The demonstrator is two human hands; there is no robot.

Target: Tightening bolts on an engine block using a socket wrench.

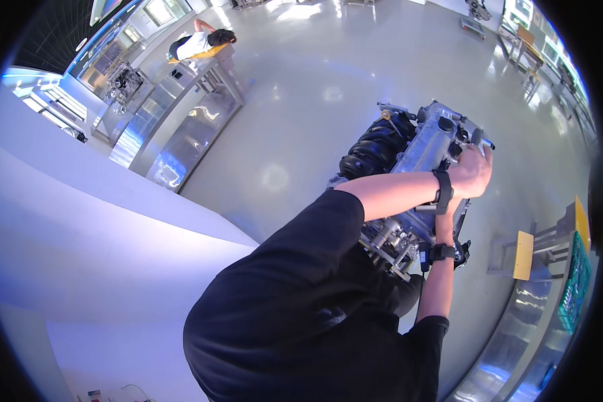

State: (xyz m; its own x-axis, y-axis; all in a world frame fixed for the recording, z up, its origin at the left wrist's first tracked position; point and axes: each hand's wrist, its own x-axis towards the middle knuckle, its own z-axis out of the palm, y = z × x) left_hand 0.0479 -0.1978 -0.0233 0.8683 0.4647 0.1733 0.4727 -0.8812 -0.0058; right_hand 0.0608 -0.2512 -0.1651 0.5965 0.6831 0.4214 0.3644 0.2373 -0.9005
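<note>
The hands point(472, 171) sit together at the engine point(422, 151), grip unclear; the left forearm point(395, 193) blocks its middle. Right, a teal basket point(573, 288); far left, a person point(197, 44) leaning over a table point(197, 130).

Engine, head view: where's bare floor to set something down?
Bare floor lies between the engine and the left metal bench, and again between the engine and the yellow panel at right. Crowded: over the engine, where the left forearm crosses and the left hand covers its right edge.

Engine point(422, 151): no lettering legible
Wristbands point(443, 191): nothing readable
Black T-shirt point(275, 301): pale mark point(331, 313), too blurred to read
Teal crate point(573, 285): nothing readable
Metal workbench point(193, 137): no readable sign
</note>
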